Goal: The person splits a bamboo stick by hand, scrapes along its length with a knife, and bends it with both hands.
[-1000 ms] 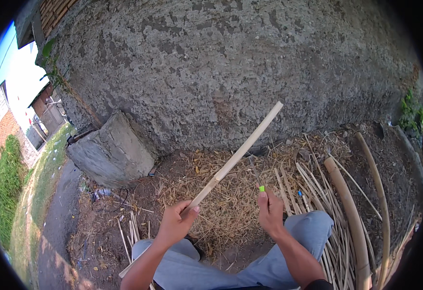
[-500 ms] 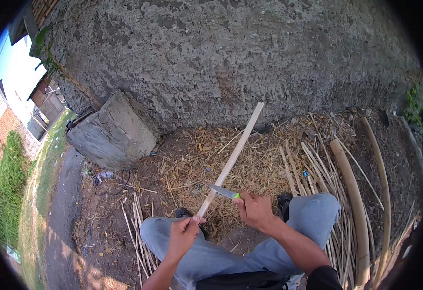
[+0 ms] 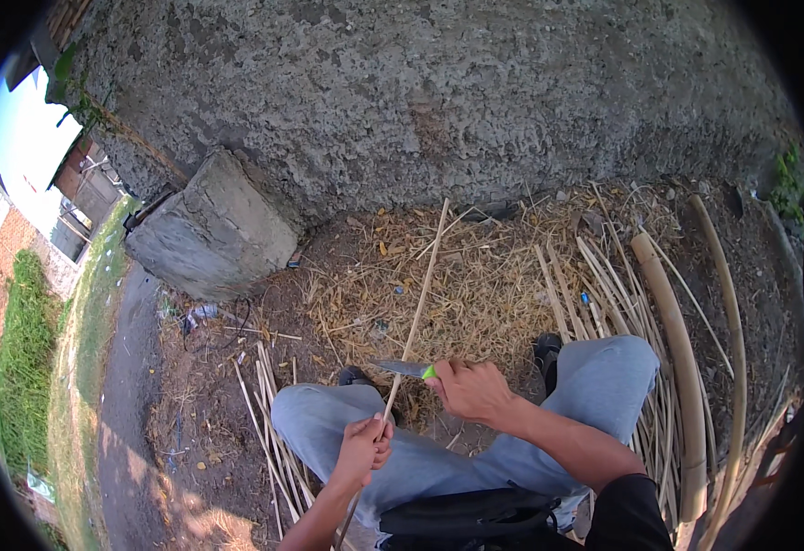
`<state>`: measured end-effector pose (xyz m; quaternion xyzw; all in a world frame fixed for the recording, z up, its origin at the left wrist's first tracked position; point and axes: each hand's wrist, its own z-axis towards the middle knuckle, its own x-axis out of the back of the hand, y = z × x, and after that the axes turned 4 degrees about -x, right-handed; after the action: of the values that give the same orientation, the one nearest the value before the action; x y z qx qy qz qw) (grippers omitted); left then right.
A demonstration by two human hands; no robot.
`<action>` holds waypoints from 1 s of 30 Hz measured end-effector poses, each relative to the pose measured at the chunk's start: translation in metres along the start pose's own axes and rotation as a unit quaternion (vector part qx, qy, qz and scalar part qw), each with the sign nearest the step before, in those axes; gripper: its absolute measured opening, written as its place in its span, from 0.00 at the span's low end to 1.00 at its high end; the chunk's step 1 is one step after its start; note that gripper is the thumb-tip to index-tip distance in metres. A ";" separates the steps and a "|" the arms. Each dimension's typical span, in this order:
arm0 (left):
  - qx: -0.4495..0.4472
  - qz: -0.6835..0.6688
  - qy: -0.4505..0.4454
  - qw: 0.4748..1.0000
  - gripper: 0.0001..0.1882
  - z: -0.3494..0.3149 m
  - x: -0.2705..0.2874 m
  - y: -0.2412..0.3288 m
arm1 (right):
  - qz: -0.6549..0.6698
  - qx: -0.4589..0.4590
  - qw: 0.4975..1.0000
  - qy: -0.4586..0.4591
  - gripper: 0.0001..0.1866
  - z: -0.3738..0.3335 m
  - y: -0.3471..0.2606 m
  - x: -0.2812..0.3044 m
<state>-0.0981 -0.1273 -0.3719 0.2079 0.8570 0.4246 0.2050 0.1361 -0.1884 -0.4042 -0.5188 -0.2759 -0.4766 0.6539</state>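
My left hand [image 3: 363, 450] is closed round a long, pale bamboo strip [image 3: 427, 280] near its lower part. The strip slants up and away toward the wall with its narrow edge showing, and a short length runs on below my fist. My right hand [image 3: 477, 393] grips a knife [image 3: 402, 367] by its bright green handle, most of which is hidden in my fingers. The grey blade points left and crosses the strip above my left hand; whether it touches cannot be made out.
A rough grey wall [image 3: 475, 101] stands ahead, with a concrete block [image 3: 227, 230] at its foot. Shavings [image 3: 475, 312] cover the ground. Thin strips lie left [image 3: 273, 441] and right [image 3: 618, 303] of my legs, beside thick bamboo poles [image 3: 673, 358].
The strip has turned from its broad face to its narrow edge, and its far end has moved left. Some of it now shows below my left hand. The knife has shifted slightly left.
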 end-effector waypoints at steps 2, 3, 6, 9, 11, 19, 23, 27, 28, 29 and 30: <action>0.014 -0.014 0.013 1.000 0.20 -0.006 -0.003 0.000 | -0.005 0.006 1.000 -0.008 0.19 -0.001 -0.001 -0.005; 0.016 -0.014 0.013 1.000 0.20 -0.007 -0.003 -0.003 | 0.004 0.009 1.000 0.009 0.19 0.000 0.001 -0.009; 0.004 0.004 0.032 0.999 0.20 -0.007 0.000 -0.010 | 0.032 0.016 0.998 0.050 0.18 0.000 0.004 -0.017; 0.007 0.009 0.037 0.999 0.21 -0.013 0.003 -0.023 | 0.059 -0.014 0.993 0.097 0.17 0.005 0.014 -0.017; 0.039 0.040 0.040 0.998 0.19 -0.020 0.002 -0.032 | 0.068 -0.048 0.990 0.117 0.18 0.013 0.032 -0.010; 0.031 -0.003 0.039 0.999 0.20 -0.019 0.011 -0.034 | 0.117 -0.047 0.987 0.098 0.13 -0.004 0.001 -0.001; -0.004 -0.008 0.043 0.999 0.20 -0.022 0.004 -0.030 | 0.160 -0.008 0.981 0.111 0.12 -0.015 -0.012 -0.011; 0.004 -0.049 0.033 0.998 0.20 -0.023 0.000 -0.035 | 0.133 -0.012 0.979 0.156 0.14 -0.003 -0.002 -0.005; -0.001 -0.057 0.032 0.998 0.20 -0.021 0.000 -0.037 | 0.133 -0.012 0.979 0.157 0.14 -0.004 -0.003 -0.006; -0.006 -0.065 0.029 0.997 0.20 -0.018 -0.001 -0.036 | 0.135 -0.005 0.976 0.172 0.14 -0.004 -0.005 -0.008; -0.007 -0.063 0.028 0.998 0.20 -0.018 0.000 -0.035 | 0.137 0.001 0.973 0.186 0.13 -0.003 -0.006 -0.008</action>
<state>-0.1142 -0.1587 -0.3906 0.1399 0.8708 0.4224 0.2091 0.1271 -0.1884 -0.4098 -0.4531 -0.0761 -0.4701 0.7536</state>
